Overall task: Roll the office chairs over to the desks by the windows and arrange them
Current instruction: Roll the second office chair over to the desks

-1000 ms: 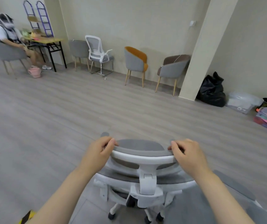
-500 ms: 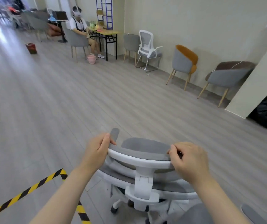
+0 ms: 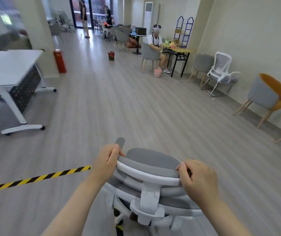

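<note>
Office chair (image 3: 151, 181), grey-padded on a white frame, seen from behind at the lower centre of the head view, standing on the wood-look floor (image 3: 136, 113). Its headrest (image 3: 150, 163) is grasped at both ends: the left hand (image 3: 106, 161) is curled round the left end, the right hand (image 3: 198, 178) is curled round the right end, thumbs over the top edge. One grey armrest tip (image 3: 120, 142) is seen just beyond the left hand. A yellow-and-black hazard tape (image 3: 34, 178) is laid across the floor, passing under the chair. A white desk (image 3: 8, 65) on castors is placed well apart at the left. Against the right wall are ranged an orange-backed chair (image 3: 265, 96) and a white mesh chair (image 3: 221, 72); further off, a seated person (image 3: 155, 43) at a yellow table (image 3: 178, 50), with a pink bucket (image 3: 158, 72) beside the feet.
</note>
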Available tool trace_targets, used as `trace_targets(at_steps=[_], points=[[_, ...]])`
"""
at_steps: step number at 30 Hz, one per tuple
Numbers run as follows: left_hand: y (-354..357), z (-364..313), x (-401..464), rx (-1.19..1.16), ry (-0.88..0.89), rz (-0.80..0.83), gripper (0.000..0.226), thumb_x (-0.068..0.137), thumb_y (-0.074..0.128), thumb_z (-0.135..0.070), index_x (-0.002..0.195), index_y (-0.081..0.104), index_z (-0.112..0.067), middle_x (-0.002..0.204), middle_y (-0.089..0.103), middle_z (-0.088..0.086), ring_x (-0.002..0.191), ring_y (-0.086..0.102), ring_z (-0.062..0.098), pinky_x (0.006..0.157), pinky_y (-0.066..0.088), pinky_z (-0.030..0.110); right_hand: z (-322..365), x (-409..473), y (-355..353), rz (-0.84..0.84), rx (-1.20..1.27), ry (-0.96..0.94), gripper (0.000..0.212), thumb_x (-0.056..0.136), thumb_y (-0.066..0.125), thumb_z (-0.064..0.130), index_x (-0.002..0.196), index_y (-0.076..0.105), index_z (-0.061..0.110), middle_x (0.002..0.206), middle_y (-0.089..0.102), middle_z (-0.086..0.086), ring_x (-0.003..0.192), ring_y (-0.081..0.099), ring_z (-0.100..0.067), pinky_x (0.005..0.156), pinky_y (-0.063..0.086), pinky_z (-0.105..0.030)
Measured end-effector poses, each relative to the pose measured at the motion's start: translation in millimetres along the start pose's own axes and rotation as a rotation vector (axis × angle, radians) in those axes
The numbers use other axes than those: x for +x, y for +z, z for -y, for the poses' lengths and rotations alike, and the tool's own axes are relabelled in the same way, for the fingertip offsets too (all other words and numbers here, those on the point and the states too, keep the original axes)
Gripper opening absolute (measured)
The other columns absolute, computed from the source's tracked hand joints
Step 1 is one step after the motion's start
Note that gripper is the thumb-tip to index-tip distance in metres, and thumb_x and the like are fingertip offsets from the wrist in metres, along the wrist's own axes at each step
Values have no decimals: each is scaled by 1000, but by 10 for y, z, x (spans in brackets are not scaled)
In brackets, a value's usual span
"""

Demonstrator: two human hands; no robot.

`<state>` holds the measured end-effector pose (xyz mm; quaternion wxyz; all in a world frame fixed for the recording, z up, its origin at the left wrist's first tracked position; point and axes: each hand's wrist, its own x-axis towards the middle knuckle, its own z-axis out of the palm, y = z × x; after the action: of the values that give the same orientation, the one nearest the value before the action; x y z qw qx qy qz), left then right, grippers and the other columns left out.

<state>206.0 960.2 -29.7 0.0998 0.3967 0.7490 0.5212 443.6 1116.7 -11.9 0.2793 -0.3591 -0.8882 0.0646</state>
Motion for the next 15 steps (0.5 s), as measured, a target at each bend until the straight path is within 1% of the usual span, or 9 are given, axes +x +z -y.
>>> trace_targets(at_steps=[3, 7, 8, 11, 13, 15], points=[[-508, 198, -139, 28, -50, -73, 42, 98, 31, -29, 67, 58, -20, 71, 58, -7, 74, 53, 7, 63, 36, 14, 491, 85, 205, 21, 46, -77, 43, 86, 33, 36, 58, 58, 17, 55, 57, 2, 55, 53, -14, 49, 42, -32], [-1194, 491, -393, 19, -102, -171, 41, 95, 31, -32, 68, 59, -17, 71, 56, -4, 74, 53, 10, 67, 39, 24, 1159, 100, 484, 61, 101, -171, 46, 88, 30, 37, 59, 60, 18, 57, 59, 3, 55, 54, -15, 51, 42, -31], [-1368, 562, -480, 24, -112, -202, 41, 94, 31, -33, 68, 59, -18, 71, 56, -4, 75, 54, 10, 68, 39, 24, 1337, 90, 552, 70, 113, -197, 46, 88, 30, 37, 58, 59, 19, 56, 57, 3, 54, 52, -15, 51, 41, -31], [-1891, 730, -777, 53, -136, -295, 41, 94, 30, -32, 71, 60, -16, 75, 57, 0, 77, 54, 10, 67, 38, 18, 1889, 43, 738, 84, 172, -277, 45, 88, 29, 36, 56, 56, 19, 53, 54, 3, 52, 49, -16, 48, 38, -30], [-2236, 807, -984, 56, -155, -349, 41, 94, 31, -31, 71, 60, -13, 74, 56, 1, 76, 53, 11, 67, 39, 19, 2260, -10, 851, 81, 226, -335, 46, 88, 30, 34, 54, 57, 19, 51, 54, 2, 49, 49, -17, 47, 31, -23], [-2579, 910, -1204, 76, -182, -403, 41, 92, 31, -30, 71, 60, -11, 74, 55, 1, 76, 53, 12, 66, 39, 19, 2644, -89, 951, 79, 284, -384, 46, 87, 31, 32, 54, 60, 18, 50, 56, 1, 47, 50, -18, 52, 23, -16]])
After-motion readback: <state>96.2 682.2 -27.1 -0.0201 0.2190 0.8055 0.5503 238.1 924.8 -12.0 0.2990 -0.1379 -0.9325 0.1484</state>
